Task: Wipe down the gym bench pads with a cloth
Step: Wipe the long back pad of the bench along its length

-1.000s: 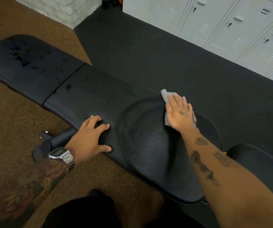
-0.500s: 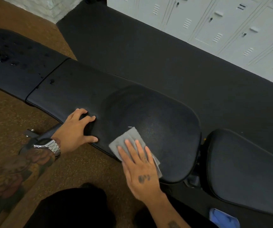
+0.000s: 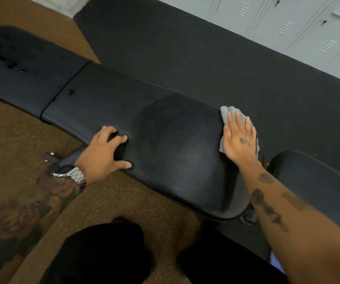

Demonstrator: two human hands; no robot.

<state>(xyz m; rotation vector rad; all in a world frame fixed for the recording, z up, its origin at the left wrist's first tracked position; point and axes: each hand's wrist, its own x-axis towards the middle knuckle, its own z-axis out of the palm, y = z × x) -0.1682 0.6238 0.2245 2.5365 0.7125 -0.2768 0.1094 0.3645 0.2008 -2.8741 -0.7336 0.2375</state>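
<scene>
A long black bench pad [image 3: 165, 144] runs from upper left to lower right, its wiped right end looking damp and shiny. My right hand [image 3: 239, 140] lies flat on a grey cloth [image 3: 229, 113] at the pad's far right edge, pressing it onto the pad. My left hand [image 3: 105, 152] rests on the near edge of the same pad, fingers spread and holding nothing. A second black pad [image 3: 21, 66] at the far left carries dark droplets. Another pad [image 3: 318, 185] sits at the right, past my forearm.
Grey lockers [image 3: 288, 21] line the wall at the top right, behind a black rubber floor mat [image 3: 185, 48]. Brown carpet [image 3: 21, 130] covers the floor near me. A metal frame part [image 3: 51, 157] of the bench sticks out below the pad by my left wrist.
My right hand has swept the cloth from the pad's near edge across to its far right edge. My left hand has stayed on the near edge.
</scene>
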